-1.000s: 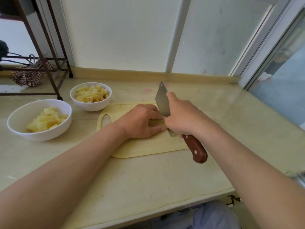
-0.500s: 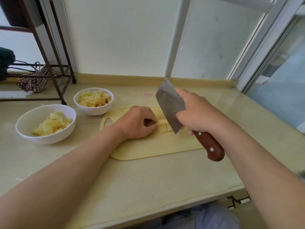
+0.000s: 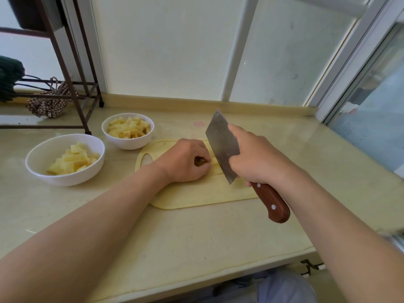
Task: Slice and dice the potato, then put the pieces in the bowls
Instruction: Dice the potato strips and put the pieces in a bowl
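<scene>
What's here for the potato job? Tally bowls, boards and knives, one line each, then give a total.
2 bowls: large bowl, small bowl
1 cutting board
1 cleaver
Total: 4

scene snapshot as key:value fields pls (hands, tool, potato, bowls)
left hand: fingers curled on the potato, on the cutting board
right hand: grips the cleaver, blade tilted over the board beside the potato
near bowl: cut potato pieces inside
far bowl: cut potato pieces inside
surface: counter
</scene>
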